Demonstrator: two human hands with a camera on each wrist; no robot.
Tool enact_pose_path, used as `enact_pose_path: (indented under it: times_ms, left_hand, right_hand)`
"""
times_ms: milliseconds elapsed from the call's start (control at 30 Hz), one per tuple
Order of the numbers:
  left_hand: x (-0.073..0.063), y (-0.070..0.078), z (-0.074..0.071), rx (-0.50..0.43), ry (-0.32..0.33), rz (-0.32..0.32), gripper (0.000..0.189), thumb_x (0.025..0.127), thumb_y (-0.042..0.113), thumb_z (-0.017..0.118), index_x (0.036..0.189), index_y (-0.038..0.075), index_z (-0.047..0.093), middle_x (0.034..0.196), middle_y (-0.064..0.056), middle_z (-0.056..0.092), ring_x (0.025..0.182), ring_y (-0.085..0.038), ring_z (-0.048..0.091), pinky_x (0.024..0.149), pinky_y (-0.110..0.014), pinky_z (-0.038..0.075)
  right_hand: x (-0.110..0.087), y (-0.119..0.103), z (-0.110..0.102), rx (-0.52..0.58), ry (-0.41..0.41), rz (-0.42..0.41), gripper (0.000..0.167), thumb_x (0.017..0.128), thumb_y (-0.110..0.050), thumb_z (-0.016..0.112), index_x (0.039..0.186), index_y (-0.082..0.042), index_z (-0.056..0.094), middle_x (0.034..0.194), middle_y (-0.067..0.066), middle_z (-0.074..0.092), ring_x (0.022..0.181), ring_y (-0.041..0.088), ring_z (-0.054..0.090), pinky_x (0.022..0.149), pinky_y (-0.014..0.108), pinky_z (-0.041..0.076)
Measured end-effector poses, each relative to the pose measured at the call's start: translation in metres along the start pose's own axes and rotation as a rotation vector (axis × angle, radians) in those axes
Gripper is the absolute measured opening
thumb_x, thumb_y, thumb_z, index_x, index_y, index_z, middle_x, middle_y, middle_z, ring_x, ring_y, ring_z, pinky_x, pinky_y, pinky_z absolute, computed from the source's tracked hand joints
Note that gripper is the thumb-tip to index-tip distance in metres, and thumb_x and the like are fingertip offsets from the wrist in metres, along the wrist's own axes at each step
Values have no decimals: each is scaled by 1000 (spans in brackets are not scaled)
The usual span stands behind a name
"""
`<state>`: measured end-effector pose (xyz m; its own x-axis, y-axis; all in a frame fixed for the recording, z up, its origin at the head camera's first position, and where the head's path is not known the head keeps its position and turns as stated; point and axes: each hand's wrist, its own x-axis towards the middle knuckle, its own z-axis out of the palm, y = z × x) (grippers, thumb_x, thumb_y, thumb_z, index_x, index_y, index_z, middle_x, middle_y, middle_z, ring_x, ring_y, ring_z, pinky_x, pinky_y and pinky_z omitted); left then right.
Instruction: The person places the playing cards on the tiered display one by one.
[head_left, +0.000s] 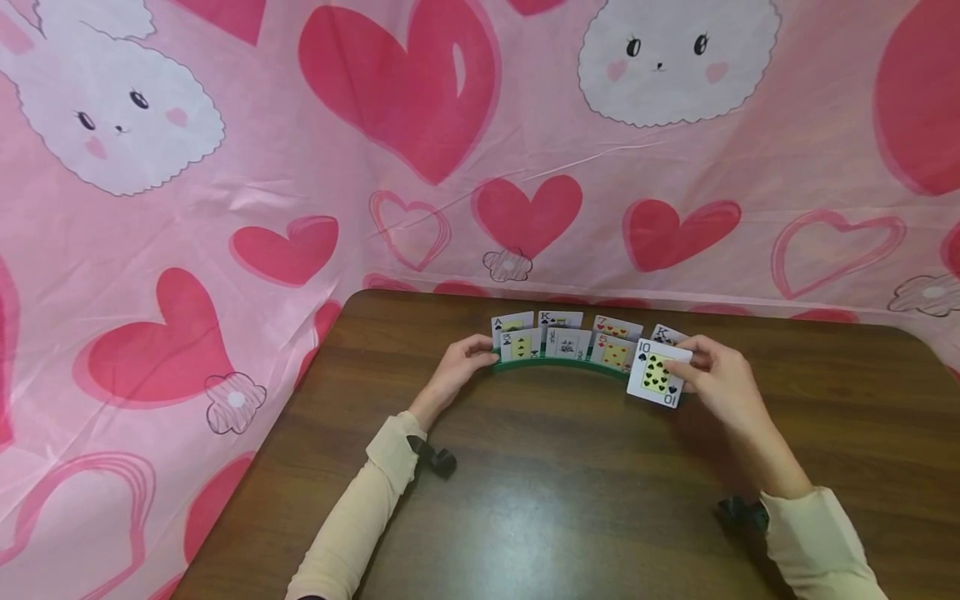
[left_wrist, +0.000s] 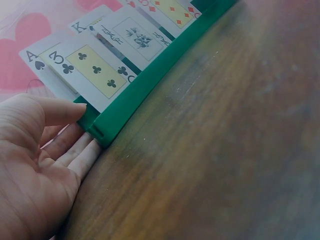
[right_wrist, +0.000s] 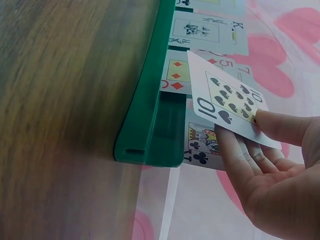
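Observation:
A curved green card holder (head_left: 558, 362) stands on the table with playing cards upright in two rows. The front row has a three of clubs (left_wrist: 95, 67), a joker (head_left: 567, 343) and a five of diamonds (head_left: 615, 353). Behind them rise an ace of spades (head_left: 512, 320), a king (head_left: 560, 317) and a red seven (head_left: 617, 326). At the right end, a king of clubs (right_wrist: 202, 137) shows in the back row. My left hand (head_left: 459, 368) grips the holder's left end. With thumb and fingers, my right hand (head_left: 726, 383) pinches a ten of spades (head_left: 657, 372) before that king, tilted above the front slot.
The brown wooden table (head_left: 487, 492) extends around the holder. Behind it and to the left hangs a pink cloth (head_left: 300, 167) with hearts and white animal faces. Black wrist devices (head_left: 438, 458) sit by both beige sleeves.

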<state>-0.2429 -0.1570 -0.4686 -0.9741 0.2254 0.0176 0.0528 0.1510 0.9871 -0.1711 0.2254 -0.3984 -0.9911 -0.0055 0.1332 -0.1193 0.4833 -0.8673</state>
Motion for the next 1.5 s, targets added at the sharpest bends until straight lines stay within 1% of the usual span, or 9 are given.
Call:
enact_pose_path:
  times_ms: [133, 300, 367, 567, 733, 900, 1100, 1333, 1500]
  left_hand:
    - [0, 0, 0, 8, 2, 4, 28, 98, 6, 66, 123, -6, 67, 125, -19, 69, 110, -20, 64, 96, -31, 48]
    - [0, 0, 0, 5, 6, -1, 28, 98, 5, 66, 123, -6, 67, 125, -19, 69, 110, -20, 64, 95, -30, 48]
    - [1, 0, 1, 5, 9, -3, 28, 98, 5, 67, 123, -6, 67, 125, -19, 69, 109, -20, 64, 95, -29, 48]
    - [0, 1, 1, 14, 15, -3, 28, 97, 5, 67, 123, -6, 67, 125, -20, 69, 110, -20, 64, 94, -29, 48]
    - [0, 1, 1, 16, 15, -1, 28, 97, 5, 67, 123, -6, 67, 125, -19, 69, 110, -20, 64, 94, -29, 48]
    - [0, 2, 1, 13, 13, -5, 28, 97, 5, 67, 123, -6, 67, 125, -19, 69, 111, -20, 63, 95, -29, 48]
    - [0, 1, 1, 11, 13, -3, 29, 98, 6, 67, 124, -7, 66, 126, -21, 68, 112, -21, 63, 96, -31, 47]
    - [0, 1, 1, 4, 10, -8, 28, 97, 4, 67, 123, -7, 67, 125, -19, 69, 109, -19, 63, 94, -28, 48]
    - [0, 2, 1, 10, 10, -1, 29, 97, 5, 66, 123, -7, 67, 124, -20, 69, 109, -18, 63, 93, -27, 48]
  right_hand:
    - [1, 2, -2, 21, 18, 7, 25, 96, -6, 72, 110, 12, 63, 95, 19, 75, 71, 2, 64, 61, 22, 57]
    - [3, 5, -5, 35, 44, 17, 24, 95, -6, 72, 107, 13, 64, 89, 7, 75, 70, 0, 64, 61, 21, 57]
    - [3, 6, -6, 31, 53, 17, 24, 95, -7, 72, 107, 13, 64, 88, 5, 75, 70, 0, 64, 61, 22, 57]
    - [1, 5, -8, 0, 68, 21, 25, 96, -9, 73, 106, 12, 64, 90, 10, 75, 70, 0, 63, 61, 22, 58]
    - [2, 6, -9, -26, 80, 29, 25, 96, -10, 73, 105, 11, 65, 90, 11, 76, 69, -1, 63, 62, 22, 58]
    - [2, 7, -9, -20, 87, 38, 25, 95, -9, 74, 105, 12, 64, 91, 12, 76, 70, -2, 64, 62, 21, 57]
    - [2, 10, -9, -34, 95, 30, 25, 94, -9, 75, 103, 12, 65, 90, 14, 75, 69, -3, 62, 60, 20, 56]
    - [3, 13, -7, -51, 108, 15, 23, 94, -7, 75, 102, 12, 65, 92, 19, 75, 69, -7, 60, 60, 19, 56]
    - [4, 15, -5, -102, 136, -9, 21, 93, -7, 76, 100, 10, 65, 93, 25, 75, 68, -10, 58, 58, 15, 52]
